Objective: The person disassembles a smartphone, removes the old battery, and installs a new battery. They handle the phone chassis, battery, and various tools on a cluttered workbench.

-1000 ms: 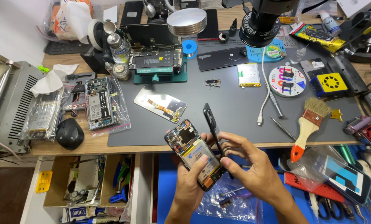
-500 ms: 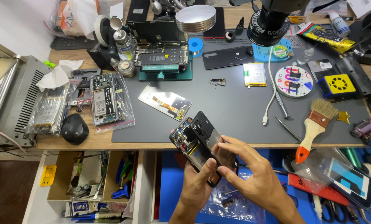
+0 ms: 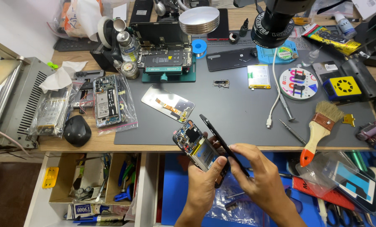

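Left hand [image 3: 205, 185] grips the opened phone [image 3: 198, 150], long axis toward 10 o'clock; right hand [image 3: 259, 180] pinches its black cover [image 3: 221, 141] alongside.

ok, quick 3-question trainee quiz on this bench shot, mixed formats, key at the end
1. True or false: the left hand grips an opened phone with its battery and circuit board showing.
2. Multiple choice: what does the right hand hold against that phone? A) the paintbrush B) a thin black back cover C) the white cable
3. Short answer: where is the paintbrush lying?

Key
1. True.
2. B: the back cover is tilted up, open at its upper end like a hinge.
3. On the grey mat, to the right of the hands, bristles pointing away and orange handle tip over the mat's near edge.
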